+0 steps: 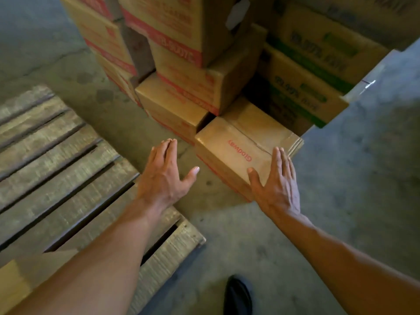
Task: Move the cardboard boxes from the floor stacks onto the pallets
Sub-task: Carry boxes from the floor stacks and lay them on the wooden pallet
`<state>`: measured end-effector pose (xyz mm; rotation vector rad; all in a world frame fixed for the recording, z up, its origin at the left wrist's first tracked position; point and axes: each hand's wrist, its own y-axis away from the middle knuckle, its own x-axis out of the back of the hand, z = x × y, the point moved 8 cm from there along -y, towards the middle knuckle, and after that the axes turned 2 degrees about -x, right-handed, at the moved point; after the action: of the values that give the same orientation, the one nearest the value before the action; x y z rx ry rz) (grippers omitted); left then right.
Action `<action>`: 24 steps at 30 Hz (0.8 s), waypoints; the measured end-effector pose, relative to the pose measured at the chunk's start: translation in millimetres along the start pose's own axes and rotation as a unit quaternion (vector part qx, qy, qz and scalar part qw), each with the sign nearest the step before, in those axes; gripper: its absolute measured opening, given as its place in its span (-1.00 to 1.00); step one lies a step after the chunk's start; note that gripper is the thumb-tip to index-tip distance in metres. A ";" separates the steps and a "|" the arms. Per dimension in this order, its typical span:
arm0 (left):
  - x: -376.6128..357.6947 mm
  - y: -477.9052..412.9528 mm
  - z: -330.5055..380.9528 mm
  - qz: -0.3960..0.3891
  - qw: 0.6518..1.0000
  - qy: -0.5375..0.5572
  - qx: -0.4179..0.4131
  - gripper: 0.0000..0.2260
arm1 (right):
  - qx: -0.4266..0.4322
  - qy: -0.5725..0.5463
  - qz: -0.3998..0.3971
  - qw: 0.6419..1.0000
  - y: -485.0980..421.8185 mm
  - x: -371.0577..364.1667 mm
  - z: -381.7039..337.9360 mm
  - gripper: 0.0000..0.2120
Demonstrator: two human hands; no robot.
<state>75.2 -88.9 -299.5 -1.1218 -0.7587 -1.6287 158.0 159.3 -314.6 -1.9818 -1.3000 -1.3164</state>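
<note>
Cardboard looks stiff, probably weighty: the Glodway box (245, 144) sits on the floor (352, 178) against the stacks (181, 92), near the pallet (56, 155) corner. Your right hand (277, 185) lies flat on its right edge; your left hand (163, 173) hovers spread, clear. Clasp its 2 opposite sides, low.

The red-printed stacks (175, 48) and green-printed boxes (316, 71) run off the top edge, their lettering too blurred to read. The pallet (56, 155) is cut by the left edge, a shoe (237, 296) by the bottom. The right hand (277, 187) hides the low box (238, 142) at its near corner.
</note>
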 end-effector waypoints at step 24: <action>-201.8 -194.6 -27.0 -0.128 0.989 0.049 -0.063 -0.18 | -0.353 -0.102 -0.004 0.930 -43.1 -164.5 140.8 0.00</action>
<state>-98.2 25.2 -489.9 -1.0549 -0.7689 -1.9570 169.4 208.3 -529.6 -2.6460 -0.9859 -1.7996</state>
